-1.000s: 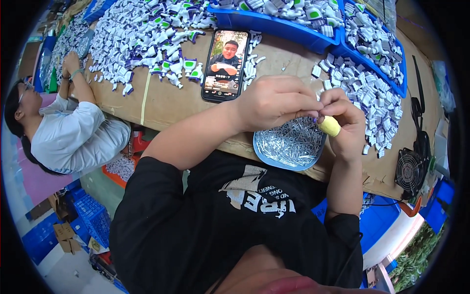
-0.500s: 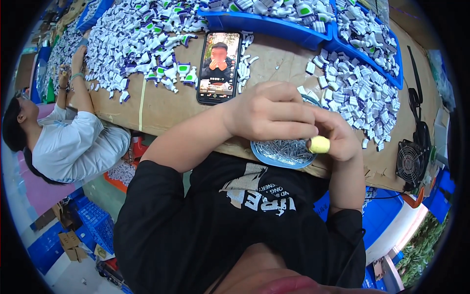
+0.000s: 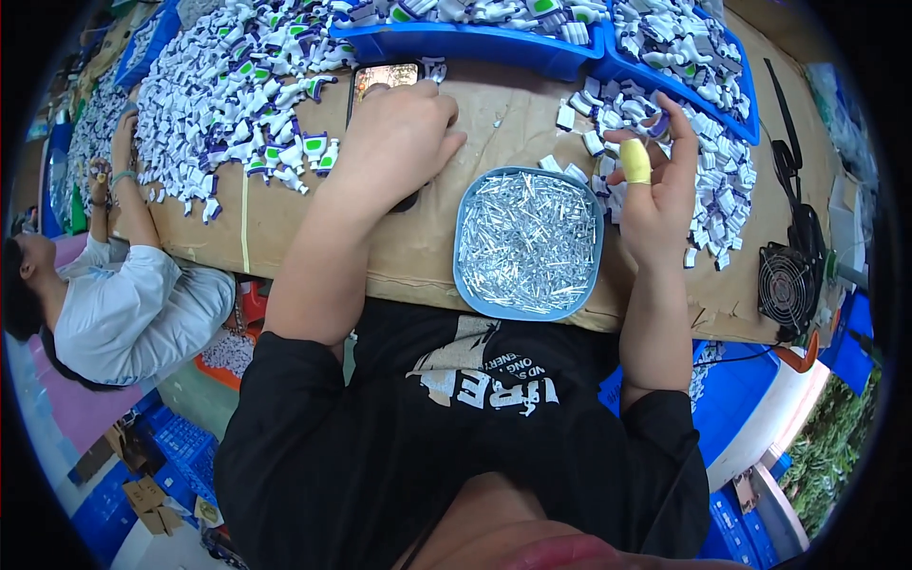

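Note:
My left hand [image 3: 399, 142] is over the phone [image 3: 385, 76], hiding most of its screen. Its thumb stands away from the curled fingers, and I see nothing held, though the fingertips are partly hidden. My right hand [image 3: 655, 204] reaches over the pile of small white plastic pieces [image 3: 717, 180]. A yellow cover [image 3: 635, 161] wraps its thumb. Between its fingers shows a small white-and-purple plastic piece [image 3: 659, 125]. A blue bowl [image 3: 459, 256] full of thin silvery metal pins [image 3: 527, 242] rests between my forearms, at the table's near edge.
Blue bins [image 3: 475, 43] of similar pieces line the far side. A large heap of white, purple and green pieces [image 3: 256, 104] covers the left. A small black fan [image 3: 787, 285] stands at the right edge. Another person [image 3: 123, 304] sits at the left, hands by the heap.
My hands were together above the bowl and have parted. The left moved left and away over the phone; the right moved to the white pieces. The bowl is now uncovered.

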Action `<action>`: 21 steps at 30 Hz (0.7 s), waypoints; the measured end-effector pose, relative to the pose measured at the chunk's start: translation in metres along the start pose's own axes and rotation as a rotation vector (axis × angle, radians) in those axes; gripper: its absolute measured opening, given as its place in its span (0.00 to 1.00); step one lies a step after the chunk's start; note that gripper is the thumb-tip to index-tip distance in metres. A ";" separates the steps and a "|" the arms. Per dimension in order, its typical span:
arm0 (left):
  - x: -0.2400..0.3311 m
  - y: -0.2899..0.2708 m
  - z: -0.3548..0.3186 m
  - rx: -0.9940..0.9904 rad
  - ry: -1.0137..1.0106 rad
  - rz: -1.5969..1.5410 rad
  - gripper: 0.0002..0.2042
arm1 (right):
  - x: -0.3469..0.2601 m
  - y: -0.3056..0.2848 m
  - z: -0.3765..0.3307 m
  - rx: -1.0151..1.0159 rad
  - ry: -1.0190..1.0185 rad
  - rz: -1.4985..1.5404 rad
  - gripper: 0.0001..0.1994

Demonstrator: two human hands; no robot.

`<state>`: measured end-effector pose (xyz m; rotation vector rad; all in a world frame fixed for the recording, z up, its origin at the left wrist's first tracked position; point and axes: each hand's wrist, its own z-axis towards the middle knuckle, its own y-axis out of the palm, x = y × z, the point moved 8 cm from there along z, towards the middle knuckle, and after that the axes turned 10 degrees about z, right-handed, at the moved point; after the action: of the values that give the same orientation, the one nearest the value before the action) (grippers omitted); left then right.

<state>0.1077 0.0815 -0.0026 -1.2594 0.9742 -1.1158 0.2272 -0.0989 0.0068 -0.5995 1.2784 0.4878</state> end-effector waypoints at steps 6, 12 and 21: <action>-0.005 -0.003 0.002 0.146 -0.078 0.050 0.07 | 0.012 0.017 0.000 -0.123 -0.036 -0.367 0.29; 0.011 0.005 0.005 0.108 -0.007 0.093 0.06 | 0.014 0.024 0.001 -0.154 -0.045 -0.429 0.25; 0.074 -0.027 -0.015 0.379 0.240 -0.781 0.06 | 0.016 0.024 0.002 -0.123 -0.009 -0.351 0.26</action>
<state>0.1056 0.0069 0.0259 -1.2262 0.3815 -1.9869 0.2171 -0.0789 -0.0118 -0.9043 1.1093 0.2776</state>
